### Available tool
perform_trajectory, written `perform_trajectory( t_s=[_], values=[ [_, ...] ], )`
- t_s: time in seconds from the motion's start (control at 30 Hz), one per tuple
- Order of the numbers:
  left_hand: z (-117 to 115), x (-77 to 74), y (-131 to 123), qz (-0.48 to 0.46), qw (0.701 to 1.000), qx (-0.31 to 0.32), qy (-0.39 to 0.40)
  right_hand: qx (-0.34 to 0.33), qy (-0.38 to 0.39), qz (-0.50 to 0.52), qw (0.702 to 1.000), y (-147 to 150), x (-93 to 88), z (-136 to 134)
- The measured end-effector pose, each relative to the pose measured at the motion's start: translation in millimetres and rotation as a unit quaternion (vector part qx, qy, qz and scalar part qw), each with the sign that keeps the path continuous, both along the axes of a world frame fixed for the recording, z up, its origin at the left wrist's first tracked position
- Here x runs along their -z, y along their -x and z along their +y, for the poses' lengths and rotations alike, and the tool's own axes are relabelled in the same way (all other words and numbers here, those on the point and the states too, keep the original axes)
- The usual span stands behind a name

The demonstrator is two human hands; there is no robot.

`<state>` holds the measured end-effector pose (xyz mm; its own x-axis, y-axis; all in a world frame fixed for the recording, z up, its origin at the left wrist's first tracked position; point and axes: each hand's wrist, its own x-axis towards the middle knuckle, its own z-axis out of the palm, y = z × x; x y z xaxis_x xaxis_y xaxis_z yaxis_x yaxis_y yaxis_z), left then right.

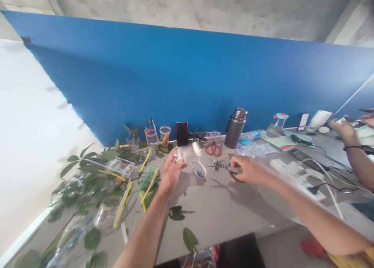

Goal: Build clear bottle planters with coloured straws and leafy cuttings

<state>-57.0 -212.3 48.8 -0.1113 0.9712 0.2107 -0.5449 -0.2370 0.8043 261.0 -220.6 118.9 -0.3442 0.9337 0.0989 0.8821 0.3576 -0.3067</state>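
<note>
My left hand (171, 173) is raised over the grey table (222, 209), fingers curled loosely round a small clear plastic piece (177, 155). My right hand (248, 169) rests on the table with its fingers closed on the black handles of a pair of scissors (226, 167), whose blades point left. A roll of clear tape (199, 169) lies between the two hands. Red-handled scissors (214, 149) lie further back.
Clear bottles with leafy stems and yellow and green straws (122, 182) crowd the left side. A dark flask (236, 127), a phone (182, 134) and cups stand along the blue wall. Cables and a power strip (295, 172) lie right, beside another person's arm (355, 151).
</note>
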Motion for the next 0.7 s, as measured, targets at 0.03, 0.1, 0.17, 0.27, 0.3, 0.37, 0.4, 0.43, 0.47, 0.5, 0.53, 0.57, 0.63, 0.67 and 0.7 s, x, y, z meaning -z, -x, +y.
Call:
perform_trajectory(
  t_s=[0.03, 0.1, 0.17, 0.27, 0.3, 0.37, 0.4, 0.43, 0.47, 0.5, 0.53, 0.57, 0.63, 0.67, 0.7],
  values=[
    [-1.5, -1.4, 0.1, 0.004, 1.000, 0.005, -0.002, 0.000, 0.009, 0.000, 1.000, 3.1, -8.7, 3.8],
    [-3.7, -3.3, 0.7, 0.010, 1.000, 0.016, -0.005, -0.008, 0.031, -0.006, 0.999, 8.8, -25.1, 10.7],
    [-4.5, -4.0, 1.7, 0.015, 1.000, 0.024, -0.009, -0.014, 0.031, -0.035, 0.999, 14.0, -39.5, 16.1],
    [-3.6, -3.7, 3.4, 0.028, 0.999, 0.031, -0.013, -0.043, 0.028, -0.085, 0.995, 22.0, -56.7, 21.0],
    [-3.1, -3.6, 3.9, 0.032, 0.999, 0.033, -0.014, -0.056, 0.028, -0.094, 0.994, 24.8, -61.4, 21.8],
    [-2.5, -3.7, 4.8, 0.038, 0.998, 0.036, -0.016, -0.075, 0.027, -0.105, 0.991, 30.0, -69.7, 22.3],
    [-2.5, -4.0, 5.2, 0.040, 0.998, 0.037, -0.017, -0.080, 0.026, -0.109, 0.990, 32.3, -73.4, 22.1],
    [-2.6, -4.4, 5.5, 0.041, 0.998, 0.038, -0.018, -0.081, 0.025, -0.113, 0.990, 34.2, -76.7, 21.8],
    [-2.8, -4.8, 5.8, 0.041, 0.998, 0.039, -0.018, -0.083, 0.026, -0.114, 0.990, 35.6, -79.6, 21.3],
    [-3.1, -5.3, 6.0, 0.040, 0.998, 0.039, -0.018, -0.086, 0.030, -0.112, 0.990, 36.5, -81.9, 20.8],
    [-3.3, -5.6, 6.1, 0.037, 0.998, 0.038, -0.016, -0.090, 0.037, -0.105, 0.990, 36.7, -83.6, 20.2],
    [-3.5, -5.8, 6.2, 0.034, 0.999, 0.037, -0.015, -0.094, 0.044, -0.098, 0.990, 36.4, -84.5, 19.6],
    [-3.1, -5.4, 6.4, 0.030, 0.999, 0.038, -0.011, -0.101, 0.055, -0.081, 0.990, 34.6, -84.2, 18.6],
    [-2.5, -4.7, 6.6, 0.026, 0.999, 0.042, -0.008, -0.103, 0.061, -0.073, 0.990, 33.2, -83.0, 18.3],
    [-1.7, -3.7, 6.9, 0.019, 0.999, 0.049, -0.003, -0.103, 0.066, -0.066, 0.990, 31.7, -81.3, 18.2]
  ],
)
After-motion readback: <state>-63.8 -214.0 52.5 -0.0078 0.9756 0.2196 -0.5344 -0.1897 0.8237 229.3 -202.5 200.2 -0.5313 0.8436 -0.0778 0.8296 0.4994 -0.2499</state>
